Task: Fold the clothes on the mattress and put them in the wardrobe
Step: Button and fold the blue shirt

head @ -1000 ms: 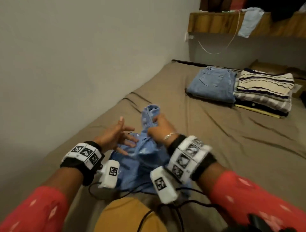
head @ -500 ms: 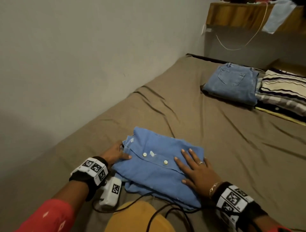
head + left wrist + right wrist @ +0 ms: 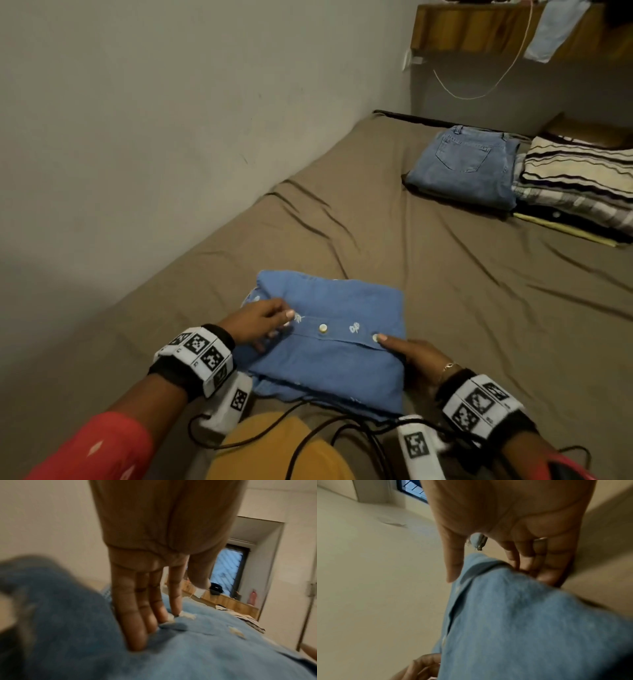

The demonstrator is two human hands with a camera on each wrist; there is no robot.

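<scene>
Fingers of my left hand lie straight and flat on the blue shirt, pressing it down near the row of white buttons. That hand holds nothing; it only presses. On the other side, my right hand is at the shirt's right edge. Its thumb sits on top by a button, and its fingers go down along the side of the fold. They may be tucked under the cloth, but the wrist view is blurry, so I cannot tell for sure if they grip it.

The blue shirt is folded into a neat square. It lies flat on the brown mattress, close in front of me and between my two hands.

Well apart from it, at the far end of the mattress, sit the folded jeans. Just beside them is a stack of striped clothes. A grey wall runs along the left side of the mattress. Up high in the corner is a wooden shelf with a white cord hanging down from it.
</scene>
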